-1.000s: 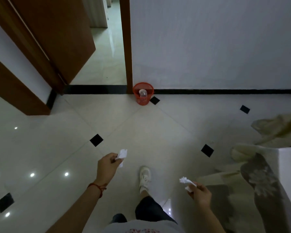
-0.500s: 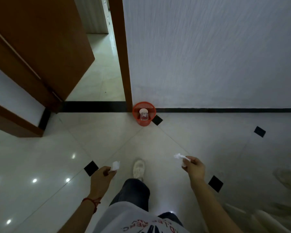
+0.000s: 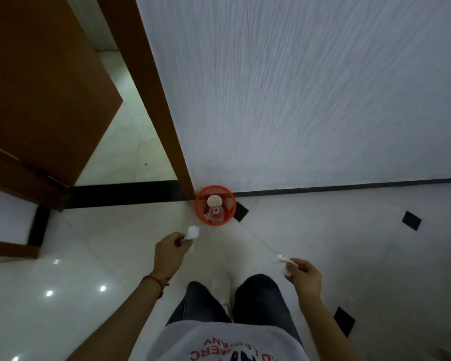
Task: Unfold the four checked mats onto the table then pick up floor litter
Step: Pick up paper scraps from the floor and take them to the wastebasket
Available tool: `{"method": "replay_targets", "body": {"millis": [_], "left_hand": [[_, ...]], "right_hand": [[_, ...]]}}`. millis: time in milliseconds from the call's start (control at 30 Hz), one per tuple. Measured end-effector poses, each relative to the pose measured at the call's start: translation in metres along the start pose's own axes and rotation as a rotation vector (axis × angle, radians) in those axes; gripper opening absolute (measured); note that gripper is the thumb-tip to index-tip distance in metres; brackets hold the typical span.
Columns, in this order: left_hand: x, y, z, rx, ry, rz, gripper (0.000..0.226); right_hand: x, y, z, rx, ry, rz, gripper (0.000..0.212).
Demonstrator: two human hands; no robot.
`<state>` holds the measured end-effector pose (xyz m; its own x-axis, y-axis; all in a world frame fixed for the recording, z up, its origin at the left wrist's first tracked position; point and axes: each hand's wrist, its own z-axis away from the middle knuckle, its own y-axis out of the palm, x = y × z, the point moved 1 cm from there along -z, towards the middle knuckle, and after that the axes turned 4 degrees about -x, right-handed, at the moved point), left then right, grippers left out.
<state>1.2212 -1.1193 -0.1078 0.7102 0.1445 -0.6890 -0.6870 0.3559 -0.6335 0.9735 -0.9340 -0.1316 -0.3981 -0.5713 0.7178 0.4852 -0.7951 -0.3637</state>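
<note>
a crumpled scrap of white paper (image 3: 192, 232) is being pinched between the thumb and curled fingers of the left hand (image 3: 170, 253), which is being held out low over the pale glossy floor tiles (image 3: 94, 256), just short of a small round orange mesh wastebasket (image 3: 215, 206). a thin red cord bracelet (image 3: 155, 282) is being worn at that wrist. a second crumpled piece of white paper (image 3: 283, 262) is being gripped at the fingertips of the right hand (image 3: 304, 276), which is being carried further back and to the right, well apart from the basket. the basket is being seen from above, standing on the floor against the black skirting strip (image 3: 349, 188) at the foot of a textured white wall (image 3: 310, 87), right beside a brown wooden door frame (image 3: 151, 87). a clear plastic bottle with a pale cap (image 3: 215, 208) is being held inside it. a brown wooden door (image 3: 37, 82) is being shown swung open at the left. small black diamond insets (image 3: 411, 220) are being picked out in the tiles. dark trousers (image 3: 261, 300) and a grey printed shirt (image 3: 227, 345) are being caught at the bottom edge, with a pale shoe blurred between the knees. none of the checked mats is being shown in this view.
</note>
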Motion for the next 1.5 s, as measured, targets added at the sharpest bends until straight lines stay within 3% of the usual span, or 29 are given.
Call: {"method": "replay_targets", "body": {"millis": [300, 533, 833, 967, 1067, 1233, 1333, 1500], "left_hand": [[-0.037, 0.030, -0.105, 0.038, -0.047, -0.013, 0.025], [-0.005, 0.071, -0.172, 0.139, -0.137, -0.091, 0.025], [0.066, 0.149, -0.270, 0.216, -0.246, -0.104, 0.024], [0.085, 0.178, -0.308, 0.231, -0.295, -0.093, 0.023], [0.091, 0.198, -0.331, 0.258, -0.262, -0.091, 0.022], [0.088, 0.218, -0.355, 0.304, -0.281, -0.077, 0.029], [0.075, 0.217, -0.349, 0.366, -0.318, -0.049, 0.043], [0.068, 0.192, -0.317, 0.431, -0.206, -0.232, 0.036]], "right_hand": [[0.037, 0.072, -0.073, 0.071, 0.071, 0.080, 0.012], [0.045, 0.174, -0.134, 0.162, 0.081, 0.187, 0.011], [-0.002, 0.294, -0.222, 0.148, 0.163, 0.195, 0.006], [-0.020, 0.336, -0.244, 0.114, 0.249, 0.130, 0.018], [-0.031, 0.362, -0.259, 0.142, 0.282, 0.091, 0.004], [-0.031, 0.383, -0.275, 0.176, 0.242, 0.064, 0.028], [-0.032, 0.375, -0.276, 0.268, 0.282, 0.081, 0.025], [-0.031, 0.330, -0.260, 0.263, 0.393, 0.072, 0.022]]}}
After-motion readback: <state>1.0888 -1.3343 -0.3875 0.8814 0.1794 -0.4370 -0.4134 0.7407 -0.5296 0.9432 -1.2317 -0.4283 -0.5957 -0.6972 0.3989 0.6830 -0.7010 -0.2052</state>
